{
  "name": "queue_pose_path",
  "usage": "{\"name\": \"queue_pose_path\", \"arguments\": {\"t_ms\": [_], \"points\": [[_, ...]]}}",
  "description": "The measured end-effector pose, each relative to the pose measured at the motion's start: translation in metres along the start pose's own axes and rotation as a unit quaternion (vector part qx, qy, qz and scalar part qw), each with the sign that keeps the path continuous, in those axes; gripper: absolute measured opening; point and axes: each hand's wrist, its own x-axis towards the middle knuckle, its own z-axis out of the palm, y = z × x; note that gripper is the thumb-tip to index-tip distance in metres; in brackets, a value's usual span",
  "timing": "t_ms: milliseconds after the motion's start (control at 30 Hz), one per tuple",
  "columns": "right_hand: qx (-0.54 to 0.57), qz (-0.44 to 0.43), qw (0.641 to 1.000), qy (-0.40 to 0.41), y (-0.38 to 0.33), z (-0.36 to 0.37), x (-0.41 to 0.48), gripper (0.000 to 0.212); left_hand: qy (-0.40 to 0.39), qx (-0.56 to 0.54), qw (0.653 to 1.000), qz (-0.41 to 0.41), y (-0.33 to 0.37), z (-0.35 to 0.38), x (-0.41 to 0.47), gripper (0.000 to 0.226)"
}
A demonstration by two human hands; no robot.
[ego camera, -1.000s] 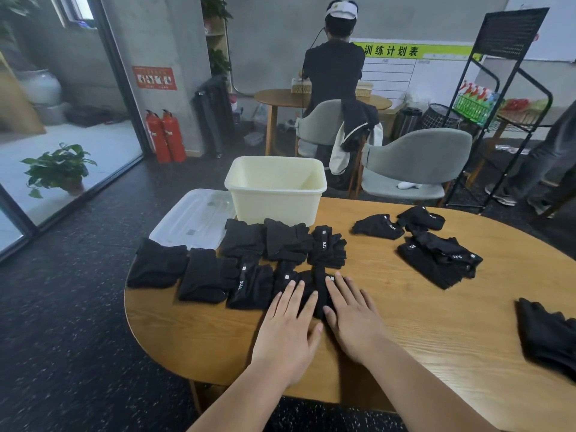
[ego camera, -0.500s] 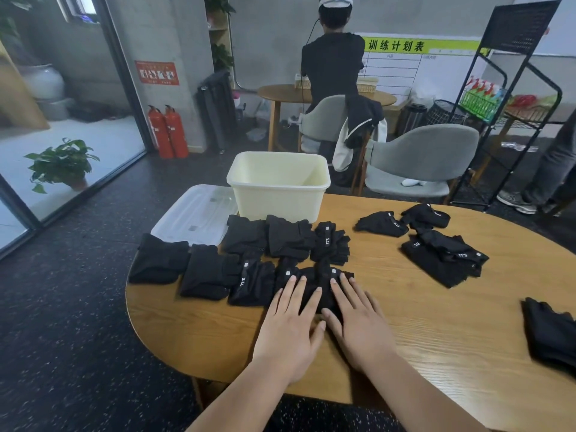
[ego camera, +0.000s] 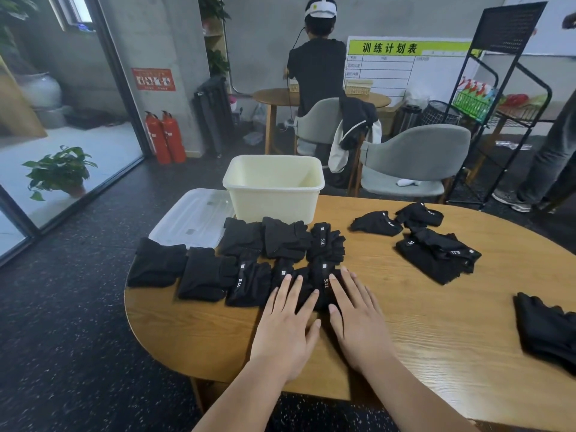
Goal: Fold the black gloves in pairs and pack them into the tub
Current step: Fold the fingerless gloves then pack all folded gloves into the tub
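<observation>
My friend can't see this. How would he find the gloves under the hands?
Find the wooden table with the cream tub at its far edge. Folded black gloves lie in two rows before it; take the near row's right end. Only that bundle lies under the left hand and right hand.

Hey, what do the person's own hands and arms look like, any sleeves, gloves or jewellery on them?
The left hand and right hand are bare: no gloves, rings or watch. Both forearms are uncovered too, no sleeve showing down to the frame's edge. Nails look short, unpainted.
</observation>
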Motion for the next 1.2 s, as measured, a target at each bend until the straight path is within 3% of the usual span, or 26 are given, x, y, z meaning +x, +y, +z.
{"name": "queue_pose_path", "arguments": {"t_ms": [100, 433, 767, 1200], "points": [[-0.003, 0.023, 1.0, 0.009, 0.001, 0.003, -0.005, 0.06, -0.006, 0.002, 1.0, -0.003, 0.001, 0.0, 0.0, 0.062], [0.014, 0.003, 0.994, -0.104, 0.008, -0.006, -0.008, 0.065, -0.017, 0.015, 1.0, -0.006, 0.002, -0.002, 0.001, 0.062], [0.06, 0.005, 0.997, -0.054, 0.015, -0.017, -0.009, 0.064, -0.035, 0.078, 0.995, 0.052, 0.012, -0.021, 0.006, 0.067], [0.059, 0.055, 0.994, -0.075, 0.057, -0.052, -0.03, 0.069, -0.054, 0.073, 0.993, 0.075, 0.04, -0.053, 0.017, 0.068]]}}
